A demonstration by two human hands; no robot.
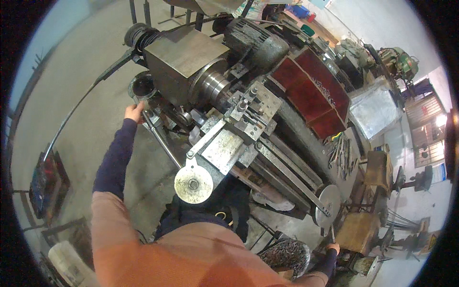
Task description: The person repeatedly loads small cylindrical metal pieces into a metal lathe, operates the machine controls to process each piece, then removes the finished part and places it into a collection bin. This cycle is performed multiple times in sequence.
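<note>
My left hand is up at the headstock end of the lathe, fingers curled around the long lever that runs down along the front of the machine. The grip looks closed on it, right where the lever meets the dark round housing. My right hand is way off at the tailstock end, low by the handwheel. It is small at the rim, and I cannot tell whether those fingers are closed or loose.

How far along? I'd judge early. The chuck looks bare, with no workpiece that I can make out, and the tool post sits just beside it on the carriage. So the setting-up looks to be in hand, and the cutting seems yet to come.

Counting now: one lathe, one lever in my grip, one motor on top of the headstock. Two round discs face me, the carriage handwheel close in and the other by my right hand. Two red trays sit behind the bed, and a bundle of hand tools lies beyond them, too tangled to count.
</note>
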